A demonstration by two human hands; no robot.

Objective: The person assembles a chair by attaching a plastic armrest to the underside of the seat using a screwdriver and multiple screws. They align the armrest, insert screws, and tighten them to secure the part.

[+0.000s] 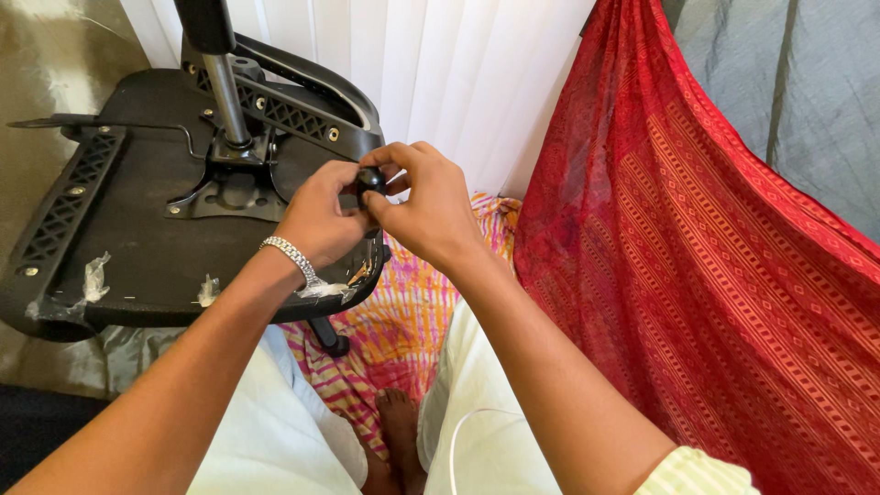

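Head view, looking down. Both hands meet at centre frame over the right edge of an upturned black office chair seat (137, 220). Left hand (321, 218), with a metal link bracelet (290, 257) at the wrist, is curled closed around a small black knob (370, 179); the right hand (423, 206) pinches the same knob from the right with thumb and fingertips. Only the knob's rounded top shows between the fingers; its lower part and any attachment are hidden, so its exact kind is hard to tell.

The chair seat lies underside up at left, its metal gas-lift column (220, 78) rising out of the top edge of the frame. Shreds of clear plastic wrap (92, 280) cling to the near rim. A red patterned cloth (715, 247) hangs at right, and a pink and orange striped fabric (403, 321) lies below the hands. White curtain (431, 64) stands far behind. Person's bare foot (399, 426) is partly hidden between white-clad legs.
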